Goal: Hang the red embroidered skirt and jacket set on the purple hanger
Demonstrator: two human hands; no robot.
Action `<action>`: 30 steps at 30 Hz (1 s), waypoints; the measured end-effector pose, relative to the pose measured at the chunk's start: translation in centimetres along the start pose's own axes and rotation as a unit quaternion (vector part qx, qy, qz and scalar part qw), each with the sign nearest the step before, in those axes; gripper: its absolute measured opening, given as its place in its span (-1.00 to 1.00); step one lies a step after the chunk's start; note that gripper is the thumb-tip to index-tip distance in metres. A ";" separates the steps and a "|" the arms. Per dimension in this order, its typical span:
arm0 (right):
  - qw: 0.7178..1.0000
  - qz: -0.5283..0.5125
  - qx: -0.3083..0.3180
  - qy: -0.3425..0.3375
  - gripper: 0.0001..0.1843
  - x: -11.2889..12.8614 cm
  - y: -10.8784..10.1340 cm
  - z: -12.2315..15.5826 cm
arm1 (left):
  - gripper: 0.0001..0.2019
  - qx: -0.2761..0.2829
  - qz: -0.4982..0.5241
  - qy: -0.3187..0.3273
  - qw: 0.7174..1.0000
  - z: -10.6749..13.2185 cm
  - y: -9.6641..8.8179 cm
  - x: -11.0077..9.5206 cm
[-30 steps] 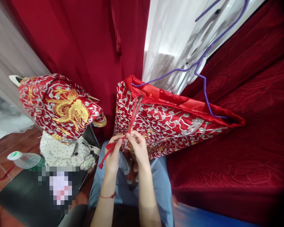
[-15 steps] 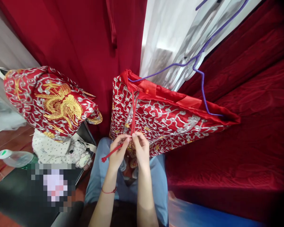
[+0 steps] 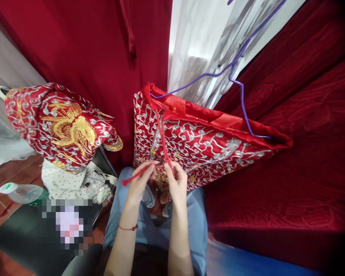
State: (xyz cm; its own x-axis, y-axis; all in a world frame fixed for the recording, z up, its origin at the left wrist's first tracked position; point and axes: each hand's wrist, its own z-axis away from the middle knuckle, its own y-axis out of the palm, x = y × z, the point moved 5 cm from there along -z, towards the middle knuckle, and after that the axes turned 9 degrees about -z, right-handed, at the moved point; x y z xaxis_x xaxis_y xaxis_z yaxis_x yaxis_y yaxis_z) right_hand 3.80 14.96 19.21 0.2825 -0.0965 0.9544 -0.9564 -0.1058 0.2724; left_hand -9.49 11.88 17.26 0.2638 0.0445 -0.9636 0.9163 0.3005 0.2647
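A red skirt with silver and gold embroidery (image 3: 195, 142) hangs in front of me from a purple wire hanger (image 3: 243, 96). Two thin red drawstrings (image 3: 163, 134) run down from its waistband. My left hand (image 3: 139, 184) pinches one string, whose loose end sticks out to the left past the fingers. Close beside it, my right hand (image 3: 177, 182) holds the cord between thumb and fingers near the hanging strings. A short length of red cord spans the gap between both hands. Whether it is knotted there, I cannot tell.
At left, a red embroidered jacket with a gold phoenix (image 3: 71, 126) drapes over a chair. A black seat (image 3: 23, 237) bears a dotted white cloth bag (image 3: 64, 180) and a clear bottle (image 3: 25, 193). Red curtains (image 3: 89, 46) hang behind; a red-draped surface (image 3: 276, 199) stands at right.
My hands have moved slightly apart, the right one shifting right and pulling the strings with it. The whole view has shifted a little.
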 end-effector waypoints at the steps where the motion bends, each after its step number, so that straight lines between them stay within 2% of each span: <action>1: 1.000 0.003 0.019 0.008 -0.72 0.0 -0.1 0.0 | -0.73 -0.030 0.026 0.014 0.999 -0.4 0.0 -0.4; 2: 0.999 0.007 0.042 0.015 -0.72 -0.1 -0.1 0.1 | -0.72 -0.043 0.051 0.025 0.997 -0.8 0.2 -0.9; 5: 0.993 0.026 0.112 0.028 -0.73 -0.2 0.4 0.4 | -0.69 -0.033 0.085 0.035 0.995 -1.9 1.5 -2.4; 8: 0.988 0.038 0.147 0.028 -0.74 -0.2 1.0 0.9 | -0.66 -0.022 0.008 0.040 0.999 -2.8 2.6 -4.3; 12: 0.986 0.051 0.158 0.007 -0.73 0.3 1.6 1.5 | -0.73 -0.034 -0.096 0.112 0.989 -3.6 3.4 -7.3; 15: 0.988 0.063 0.144 -0.006 -0.72 0.5 1.5 1.7 | -0.75 -0.051 -0.083 0.146 0.984 -3.9 3.5 -8.5; 18: 0.989 0.063 0.137 -0.009 -0.74 0.4 1.4 1.6 | -0.74 -0.025 -0.057 0.123 0.990 -4.2 3.5 -8.0; 20: 0.991 0.059 0.123 -0.015 -0.75 0.3 1.3 1.6 | -0.74 -0.019 -0.076 0.108 0.991 -4.2 2.9 -7.2; 22: 0.994 0.045 0.100 -0.017 -0.76 0.2 1.3 1.5 | -0.74 -0.051 -0.126 0.113 0.984 -3.7 1.6 -6.6; 25: 0.998 -0.006 0.068 -0.001 -0.76 0.2 1.3 1.4 | -0.73 -0.129 -0.225 0.135 0.956 -2.1 -1.0 -6.3; 26: 0.998 -0.022 0.060 0.005 -0.75 0.2 1.3 1.3 | -0.70 -0.130 -0.246 0.124 0.952 -1.5 -1.6 -6.1; 27: 0.998 -0.034 0.054 0.011 -0.75 0.2 1.3 1.2 | -0.67 -0.109 -0.256 0.099 0.955 -1.1 -2.0 -5.7; 30: 0.997 -0.049 0.047 0.024 -0.75 0.2 1.4 1.0 | -0.55 0.043 -0.236 -0.019 0.971 -0.4 -1.4 -3.5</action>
State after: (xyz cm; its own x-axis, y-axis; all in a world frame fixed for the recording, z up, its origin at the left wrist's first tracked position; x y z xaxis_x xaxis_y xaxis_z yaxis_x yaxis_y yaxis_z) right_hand 2.59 13.80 19.63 0.3682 -0.0342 0.9291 -0.9125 -0.2049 0.3540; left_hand -11.78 11.73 20.21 -0.1826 -0.1150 -0.9764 0.9589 0.1985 -0.2027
